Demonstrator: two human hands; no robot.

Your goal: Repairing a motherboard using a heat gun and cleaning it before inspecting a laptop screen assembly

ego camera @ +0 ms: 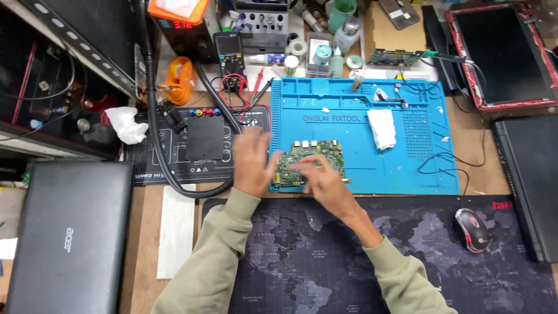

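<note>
The green circuit board (308, 163) is lying on the near left part of the blue mat (407, 168), long axis running left to right. The left hand (253, 160) is hovering open at its left end; the right hand (322, 180), fingers loosely spread, is resting over its near edge, gripping nothing.

Dark red-framed screen (504, 55) top right; multimeter display (228, 45)

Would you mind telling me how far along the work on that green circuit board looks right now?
Done: the green circuit board lies bare on the blue repair mat, out of any casing. In hand: the left hand is at its left edge and the right hand over its lower part, both blurred. Left: the board is not in any casing, and the closed black laptop sits aside, left.
</note>
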